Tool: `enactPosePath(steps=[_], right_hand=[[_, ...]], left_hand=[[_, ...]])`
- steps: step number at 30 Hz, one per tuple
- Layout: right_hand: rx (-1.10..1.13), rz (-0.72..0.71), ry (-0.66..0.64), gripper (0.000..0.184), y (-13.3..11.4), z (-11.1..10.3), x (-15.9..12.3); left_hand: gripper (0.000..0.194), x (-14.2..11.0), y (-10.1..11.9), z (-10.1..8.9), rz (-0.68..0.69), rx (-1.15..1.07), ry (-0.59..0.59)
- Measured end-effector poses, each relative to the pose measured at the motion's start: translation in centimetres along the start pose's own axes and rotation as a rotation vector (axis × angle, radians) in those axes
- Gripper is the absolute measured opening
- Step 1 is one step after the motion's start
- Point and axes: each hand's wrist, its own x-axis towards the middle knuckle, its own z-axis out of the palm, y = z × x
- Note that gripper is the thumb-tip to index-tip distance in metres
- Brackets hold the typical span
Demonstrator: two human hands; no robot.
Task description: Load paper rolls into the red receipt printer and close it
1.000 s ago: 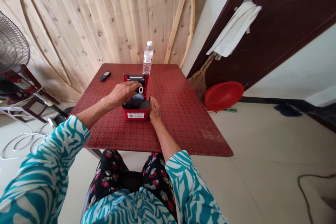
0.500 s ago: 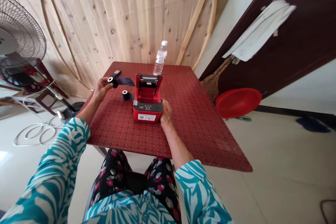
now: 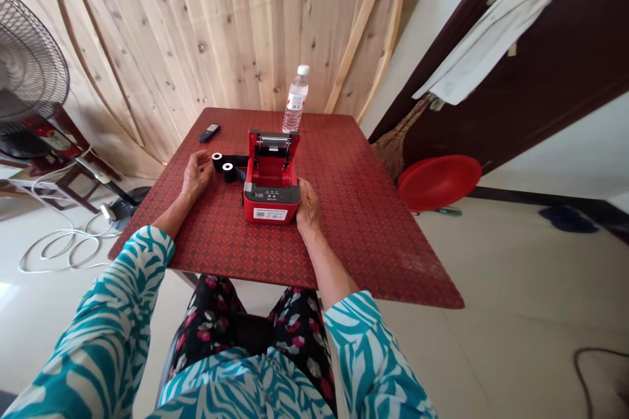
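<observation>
A red and black label printer (image 3: 272, 200) stands on the table with its lid raised and its red inside showing. My right hand (image 3: 307, 205) grips the printer's right side, the fingers partly hidden behind it. To the left of the printer, two black ribbon rolls (image 3: 228, 173) with white cores stand upright close together, dark ribbon trailing from them toward the printer. My left hand (image 3: 198, 173) is just left of the farther roll, fingers loosely bent and apart, holding nothing.
On the red patterned table (image 3: 363, 229) are a dark remote control (image 3: 209, 133) at the far left and a clear water bottle (image 3: 295, 99) behind the printer. A fan (image 3: 29, 59) stands left. A red basin (image 3: 439, 182) and a broom (image 3: 399, 134) are on the right.
My left hand has lifted the ribbon from the printer, carried it left and let go of the roll it held. Both rolls now stand on the table. My right hand stays on the printer.
</observation>
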Motion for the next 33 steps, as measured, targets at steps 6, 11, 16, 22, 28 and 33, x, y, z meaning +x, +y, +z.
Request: enactPosePath(steps=[6,11,16,22,28,33], right_hand=[[0.018,-0.024,0.014,0.049,0.3,0.2,0.2],[-0.014,-0.012,0.000,0.051,0.1,0.1,0.1],[-0.013,-0.014,0.002,0.052,0.0,0.0,0.1],[0.014,-0.034,-0.001,0.051,0.4,0.2,0.3],[0.013,-0.032,-0.005,0.049,0.3,0.1,0.3],[-0.030,-0.056,-0.007,0.051,0.2,0.1,0.5]], left_hand=[[0.031,-3.4,2.2,0.7,0.013,0.152,-0.109],[0.043,-3.2,1.4,2.5,-0.006,0.290,-0.202],[0.035,-2.7,0.3,2.6,-0.012,0.311,-0.208],[0.038,-1.6,2.3,0.7,0.003,-0.256,-0.085],[0.029,-0.3,9.0,-1.5,-0.054,-0.618,-0.222],[0.034,-1.3,12.1,2.1,0.001,-0.279,-0.685]])
